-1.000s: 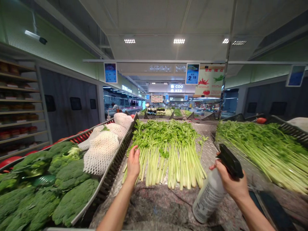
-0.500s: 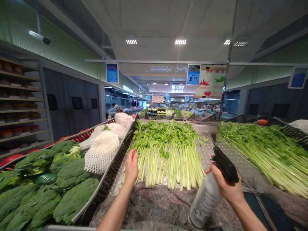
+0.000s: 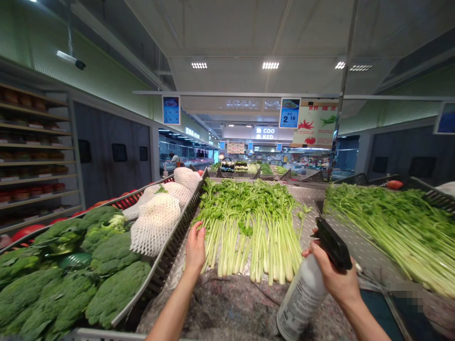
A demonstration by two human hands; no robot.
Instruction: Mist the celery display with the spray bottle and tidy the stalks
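Note:
My left hand [image 3: 195, 248] rests flat, fingers stretched out, against the left edge of a row of celery bunches [image 3: 252, 222] laid on a metal display surface [image 3: 308, 222]. My right hand [image 3: 332, 274] grips a white spray bottle [image 3: 301, 296] by its black trigger head [image 3: 332, 244], with the nozzle pointing toward the celery from the right. The bottle hangs tilted over a grey felt cloth [image 3: 241, 308] at the front of the stand.
On the left, a slatted tray [image 3: 167, 258] holds broccoli heads [image 3: 103, 284] and produce in white foam nets [image 3: 156, 225]. More celery [image 3: 394, 222] lies on the right. Wall shelves [image 3: 31, 156] stand far left. Hanging price signs [image 3: 289, 112] and further stands fill the background.
The view has drifted slightly, so everything sits a little lower and to the right. My right hand has drawn the spray bottle a little left, closer to the celery. My left hand stays on the stalks.

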